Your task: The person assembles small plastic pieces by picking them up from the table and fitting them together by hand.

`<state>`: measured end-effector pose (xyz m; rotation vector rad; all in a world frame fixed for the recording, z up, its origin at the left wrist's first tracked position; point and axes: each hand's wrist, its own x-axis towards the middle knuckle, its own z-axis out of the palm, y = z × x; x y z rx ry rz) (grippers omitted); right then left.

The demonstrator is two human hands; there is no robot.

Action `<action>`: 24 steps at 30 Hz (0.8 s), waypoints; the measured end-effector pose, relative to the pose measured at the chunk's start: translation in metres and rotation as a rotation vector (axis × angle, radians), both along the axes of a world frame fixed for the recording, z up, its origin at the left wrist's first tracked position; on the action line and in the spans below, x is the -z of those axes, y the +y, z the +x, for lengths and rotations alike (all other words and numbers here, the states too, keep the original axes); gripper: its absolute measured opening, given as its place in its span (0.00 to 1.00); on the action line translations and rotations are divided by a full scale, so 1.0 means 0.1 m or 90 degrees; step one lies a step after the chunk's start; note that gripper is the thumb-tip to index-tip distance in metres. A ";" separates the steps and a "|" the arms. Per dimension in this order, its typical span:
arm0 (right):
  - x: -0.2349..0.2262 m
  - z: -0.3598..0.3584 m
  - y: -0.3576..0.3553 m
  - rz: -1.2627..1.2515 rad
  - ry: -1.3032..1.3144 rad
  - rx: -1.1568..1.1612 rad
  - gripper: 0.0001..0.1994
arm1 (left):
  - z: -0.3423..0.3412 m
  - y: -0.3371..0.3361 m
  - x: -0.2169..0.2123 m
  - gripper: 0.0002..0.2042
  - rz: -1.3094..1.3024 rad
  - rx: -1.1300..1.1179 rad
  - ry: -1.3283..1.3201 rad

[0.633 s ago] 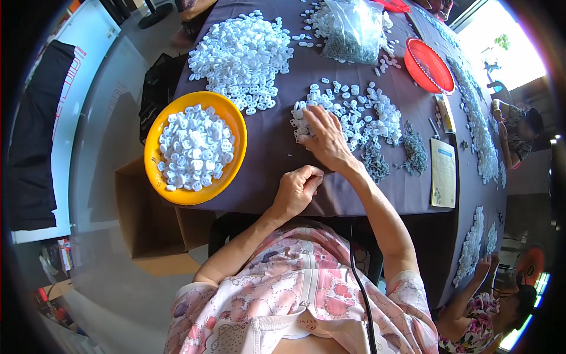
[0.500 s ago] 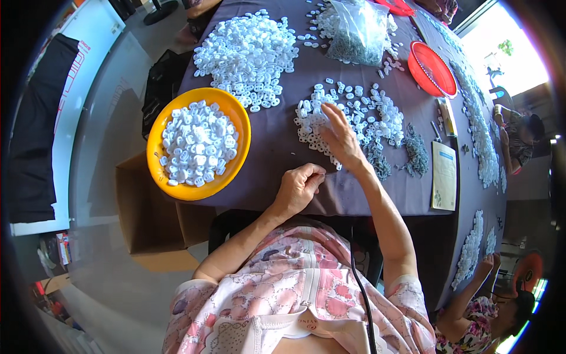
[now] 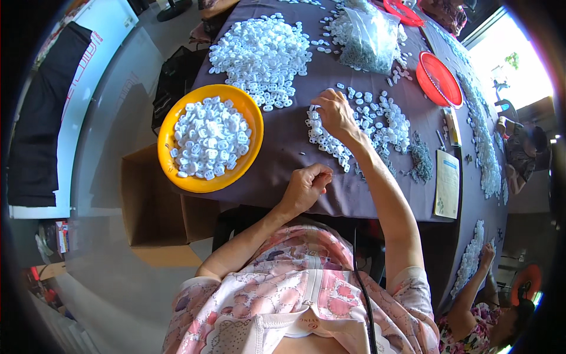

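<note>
Small white plastic pieces with two holes (image 3: pixel 333 146) lie in a loose heap in front of me. My right hand (image 3: pixel 337 115) is over the heap's far left side, its fingers bent down at the pieces; its fingertips are partly hidden, and what they pinch I cannot make out. Nearer the table edge, my left hand (image 3: pixel 308 186) is curled closed with thumb against fingers; anything inside is hidden. A tiny dark bit (image 3: pixel 302 153) lies on the cloth just beyond it. Small heaps of grey, spring-like bits (image 3: pixel 421 159) lie right of the white pieces, one partly behind my right forearm.
A yellow bowl (image 3: pixel 254 147) full of white pieces stands left, near a large white pile (image 3: pixel 259 53). Farther back are a clear bag of grey bits (image 3: pixel 371 44) and a red basket (image 3: pixel 439 79). A booklet (image 3: pixel 447 184) lies right. Co-workers sit along the right side.
My right hand was raised with fingers spread over the heap; now its fingers are bent down at the far left pieces. My left hand stays closed near the edge. The view has shifted slightly.
</note>
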<state>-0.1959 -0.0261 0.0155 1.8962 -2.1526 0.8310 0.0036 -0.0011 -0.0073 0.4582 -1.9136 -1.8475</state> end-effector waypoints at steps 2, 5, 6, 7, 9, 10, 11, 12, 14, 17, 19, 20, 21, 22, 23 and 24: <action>0.08 -0.04 -0.09 0.023 0.030 -0.003 0.09 | -0.01 0.00 0.01 0.06 0.012 0.003 0.007; 0.05 -0.10 -0.18 0.085 0.090 -0.028 0.07 | 0.00 -0.01 -0.02 0.06 0.050 -0.003 0.013; 0.07 -0.11 -0.21 0.066 0.097 -0.045 0.06 | 0.02 -0.01 -0.04 0.06 0.076 -0.012 0.014; 0.05 -0.10 -0.22 0.067 0.097 -0.047 0.06 | 0.02 -0.02 -0.03 0.06 0.076 -0.014 0.014; -0.02 -0.08 -0.25 0.131 0.127 -0.059 0.04 | 0.03 -0.02 -0.02 0.05 0.101 -0.017 0.012; -0.03 -0.09 -0.23 0.131 0.127 -0.056 0.04 | 0.02 -0.01 -0.01 0.05 0.100 -0.014 0.013; -0.04 -0.11 -0.20 0.112 0.097 -0.044 0.03 | 0.01 -0.01 -0.01 0.05 0.111 -0.010 0.014; -0.05 -0.13 -0.17 0.092 0.066 -0.029 0.03 | -0.01 0.00 -0.02 0.05 0.121 -0.004 0.015; -0.15 -0.02 -0.01 0.003 -0.080 0.031 0.04 | -0.02 0.00 -0.01 0.05 0.126 -0.009 0.011; -0.21 0.28 0.33 -0.045 -0.319 0.094 0.05 | 0.04 -0.03 0.00 0.04 0.154 -0.037 0.023; -0.21 0.49 0.65 -0.055 -0.563 0.163 0.05 | 0.05 -0.03 -0.01 0.04 0.220 -0.068 0.035; -0.17 0.53 0.82 -0.058 -0.668 0.172 0.05 | 0.03 -0.03 -0.03 0.04 0.249 -0.066 0.020; -0.13 0.59 0.96 -0.087 -0.749 0.174 0.06 | 0.01 -0.04 -0.06 0.04 0.277 -0.065 0.004; -0.10 0.65 1.08 -0.122 -0.830 0.175 0.06 | -0.01 -0.08 -0.09 0.06 0.288 -0.042 -0.007; -0.07 0.71 1.17 -0.149 -0.889 0.178 0.07 | -0.03 -0.08 -0.11 0.06 0.295 -0.043 -0.008; 0.00 0.77 1.23 -0.166 -0.910 0.174 0.07 | -0.04 -0.07 -0.10 0.06 0.302 -0.045 -0.010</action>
